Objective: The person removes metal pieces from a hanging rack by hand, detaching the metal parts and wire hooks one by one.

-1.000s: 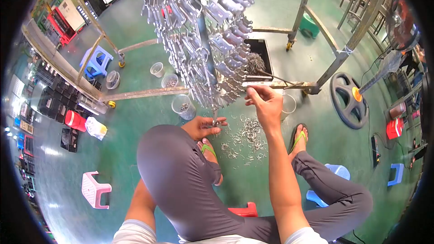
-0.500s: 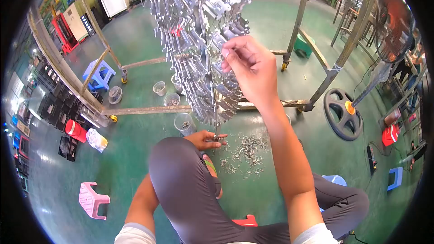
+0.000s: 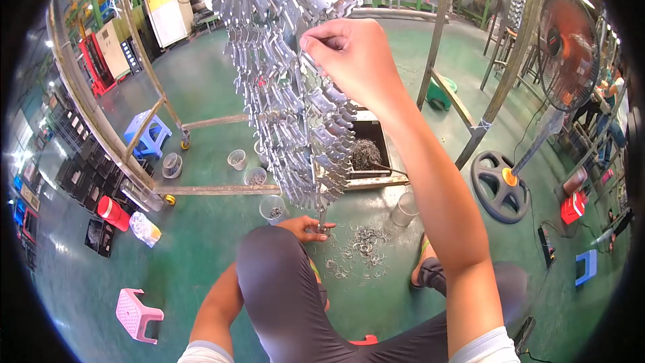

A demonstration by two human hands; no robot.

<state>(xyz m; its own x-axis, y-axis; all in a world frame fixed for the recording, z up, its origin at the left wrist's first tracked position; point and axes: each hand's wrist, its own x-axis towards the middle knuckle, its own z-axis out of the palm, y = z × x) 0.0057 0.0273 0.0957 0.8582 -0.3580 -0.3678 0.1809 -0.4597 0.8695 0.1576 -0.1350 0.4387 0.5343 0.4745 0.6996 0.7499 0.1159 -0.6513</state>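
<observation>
The hanging rack [image 3: 292, 111] is seemingly being steadied, gripped low by the left hand [image 3: 301, 229]; higher, right fingers [image 3: 334, 29] are being pinched, contents unclear.

"What class of premises is this?"

"A factory floor or workshop. The green floor [image 3: 208, 262] is glossy, and a wheeled metal frame [image 3: 222, 190] stands by a dense hanging mass of metal parts [image 3: 269, 94]."

"Further evidence?"

"Black crates [image 3: 80, 180] line the left side; an upright cabinet [image 3: 168, 13] and pipes [image 3: 403, 15] show in the background. A caged pedestal fan [image 3: 570, 50] (its base round and spoked) stands at right. Loose metal pieces [image 3: 368, 242] lie on the floor near plastic tubs [image 3: 404, 211]."
</observation>
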